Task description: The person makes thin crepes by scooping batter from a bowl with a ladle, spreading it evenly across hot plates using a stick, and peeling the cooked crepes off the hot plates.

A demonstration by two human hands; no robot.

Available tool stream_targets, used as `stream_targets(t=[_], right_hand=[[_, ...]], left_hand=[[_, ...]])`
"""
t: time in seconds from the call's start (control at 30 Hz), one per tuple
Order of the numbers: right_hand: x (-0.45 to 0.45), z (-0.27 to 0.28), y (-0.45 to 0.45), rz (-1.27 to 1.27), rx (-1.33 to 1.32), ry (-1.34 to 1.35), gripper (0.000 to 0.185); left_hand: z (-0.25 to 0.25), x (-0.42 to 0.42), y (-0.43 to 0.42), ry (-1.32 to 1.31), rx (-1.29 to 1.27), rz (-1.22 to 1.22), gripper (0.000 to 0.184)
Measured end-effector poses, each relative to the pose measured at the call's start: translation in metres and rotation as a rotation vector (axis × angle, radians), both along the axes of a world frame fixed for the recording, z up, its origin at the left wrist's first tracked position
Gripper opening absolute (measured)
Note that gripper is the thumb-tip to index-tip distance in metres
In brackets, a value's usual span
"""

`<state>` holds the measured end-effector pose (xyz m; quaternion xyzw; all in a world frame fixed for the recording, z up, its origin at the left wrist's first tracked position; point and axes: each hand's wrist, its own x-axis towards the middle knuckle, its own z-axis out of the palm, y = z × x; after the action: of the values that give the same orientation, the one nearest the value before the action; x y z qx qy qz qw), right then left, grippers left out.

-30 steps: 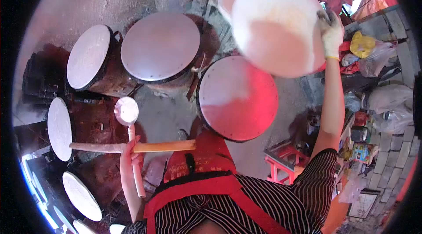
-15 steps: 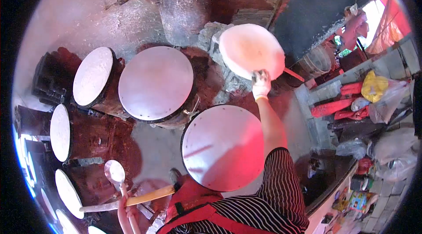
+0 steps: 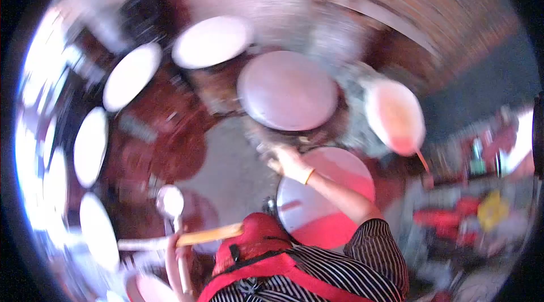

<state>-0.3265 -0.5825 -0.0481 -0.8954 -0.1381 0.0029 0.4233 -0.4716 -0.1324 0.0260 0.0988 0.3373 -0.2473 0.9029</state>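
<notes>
My left hand (image 3: 177,242) is closed round a ladle (image 3: 170,202) with a pale round bowl and a long flat wooden stick (image 3: 209,235) lying crosswise. My right hand (image 3: 285,161), in a pale glove with a yellow cuff, is between two round griddle plates: the near one (image 3: 326,194), partly lit red, and the farther one (image 3: 288,91). Its fingers are smeared by motion, and I see nothing large in it. A thin round flatbread (image 3: 395,115) rests at the right on a pale round stack.
More round-topped stoves curve round the left, with pale tops (image 3: 212,42), (image 3: 132,77) and another top (image 3: 91,147). Red cloths and a yellow bag (image 3: 493,211) lie at the right. A dark panel stands behind at the upper right.
My right hand has left the flatbread on the stack and moved left over the griddles. The view has swung left. My left hand still holds the ladle and stick.
</notes>
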Motion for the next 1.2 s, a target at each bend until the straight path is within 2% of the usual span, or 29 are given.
stream_targets(t=[0.03, 0.07, 0.1, 0.13, 0.17, 0.23, 0.27, 0.3, 0.37, 0.4, 0.43, 0.47, 0.5, 0.57, 0.6, 0.63, 0.7, 0.77, 0.8, 0.83, 0.87, 0.9, 0.93, 0.97, 1.0, 1.03, 1.1, 1.17, 1.2], right_hand=[[0.009, 0.002, 0.075, 0.339, 0.309, 0.239, 0.039], [0.008, 0.016, 0.145, 0.627, 0.354, 0.575, 0.038], [-0.005, 0.029, 0.22, 0.799, 0.341, 1.041, 0.05], [-0.029, 0.042, 0.265, 1.056, 0.094, 0.511, 0.055], [-0.06, 0.08, 0.309, 1.256, -0.042, -0.069, 0.06], [-0.113, 0.068, 0.406, 1.352, -0.343, 0.056, 0.067], [-0.13, 0.048, 0.447, 1.34, -0.098, 0.025, 0.064], [-0.146, 0.049, 0.483, 1.326, -0.119, 0.056, 0.062], [-0.17, 0.003, 0.542, 1.321, 0.141, 0.072, 0.059], [-0.179, -0.011, 0.571, 1.331, 0.141, 0.273, 0.057], [-0.185, -0.019, 0.591, 1.311, 0.123, 0.476, 0.055], [-0.189, -0.03, 0.613, 1.341, 0.063, 0.431, 0.053], [-0.194, -0.043, 0.636, 1.362, 0.005, 0.375, 0.051], [-0.202, -0.07, 0.68, 1.412, -0.087, 0.302, 0.05], [-0.211, -0.092, 0.71, 1.45, -0.179, 0.17, 0.051], [-0.216, -0.092, 0.73, 1.486, -0.259, 0.036, 0.052], [-0.235, -0.089, 0.782, 1.554, -0.387, 0.026, 0.056], [-0.259, -0.095, 0.824, 1.552, -0.337, -0.036, 0.059], [-0.269, -0.115, 0.847, 1.583, -0.223, -0.143, 0.063], [-0.277, -0.128, 0.863, 1.596, -0.242, -0.26, 0.069], [-0.29, -0.139, 0.887, 1.602, -0.461, -0.166, 0.071], [-0.301, -0.147, 0.907, 1.591, -0.678, -0.077, 0.074], [-0.304, -0.155, 0.913, 1.581, -0.745, -0.072, 0.077], [-0.303, -0.161, 0.914, 1.595, -0.744, -0.078, 0.077], [-0.296, -0.166, 0.911, 1.6, -0.782, -0.037, 0.076], [-0.287, -0.168, 0.903, 1.599, -0.822, 0.009, 0.076], [-0.264, -0.158, 0.877, 1.585, -0.787, -0.014, 0.077], [-0.24, -0.123, 0.858, 1.6, -0.695, -0.004, 0.082], [-0.226, -0.122, 0.847, 1.638, -0.539, -0.009, 0.084]], left_hand=[[-0.016, -0.023, 0.016, -0.081, 0.151, 0.035, 0.033], [-0.008, -0.037, 0.021, 0.032, 0.209, 0.096, 0.029], [0.002, -0.046, 0.023, 0.152, 0.247, 0.174, 0.026], [-0.011, -0.06, 0.028, 0.122, 0.488, 0.241, 0.024], [-0.02, -0.078, 0.041, 0.142, 0.732, 0.287, 0.024], [-0.004, -0.109, 0.075, 0.076, 0.72, 0.538, 0.029], [-0.011, -0.137, 0.103, 0.063, 0.63, 0.669, 0.031], [-0.022, -0.166, 0.133, 0.03, 0.54, 0.786, 0.032], [-0.025, -0.223, 0.189, 0.185, 0.615, 1.006, 0.028], [-0.059, -0.258, 0.226, 0.243, 0.818, 1.054, 0.024], [-0.086, -0.287, 0.26, 0.469, 1.057, 1.013, 0.023], [-0.135, -0.319, 0.299, 0.772, 1.659, 0.848, 0.028], [-0.182, -0.352, 0.336, 1.074, 2.228, 0.555, 0.035], [-0.235, -0.416, 0.406, 1.128, 2.242, -0.203, 0.038], [-0.266, -0.441, 0.437, 0.768, 2.516, -0.376, 0.043], [-0.27, -0.449, 0.456, 0.78, 2.473, -0.372, 0.043], [-0.273, -0.47, 0.503, 0.306, 2.462, -0.928, 0.047], [-0.247, -0.482, 0.528, 0.529, 2.409, -0.651, 0.047], [-0.25, -0.475, 0.524, 0.776, 2.276, -0.527, 0.044], [-0.283, -0.456, 0.512, 0.983, 2.022, -0.179, 0.039], [-0.352, -0.441, 0.508, 1.147, 1.733, 0.15, 0.036], [-0.444, -0.432, 0.507, 1.105, 1.611, 0.107, 0.039], [-0.432, -0.402, 0.51, 0.728, 0.864, 0.76, 0.032], [-0.399, -0.378, 0.524, 0.485, 0.345, 1.156, 0.019], [-0.36, -0.363, 0.543, 0.189, -0.195, 1.471, 0.015], [-0.34, -0.357, 0.549, 0.034, -0.437, 1.476, 0.015], [-0.301, -0.335, 0.545, -0.009, -0.514, 1.572, 0.018], [-0.252, -0.317, 0.54, -0.02, -0.425, 1.625, 0.019], [-0.229, -0.307, 0.536, -0.024, -0.353, 1.685, 0.02]])
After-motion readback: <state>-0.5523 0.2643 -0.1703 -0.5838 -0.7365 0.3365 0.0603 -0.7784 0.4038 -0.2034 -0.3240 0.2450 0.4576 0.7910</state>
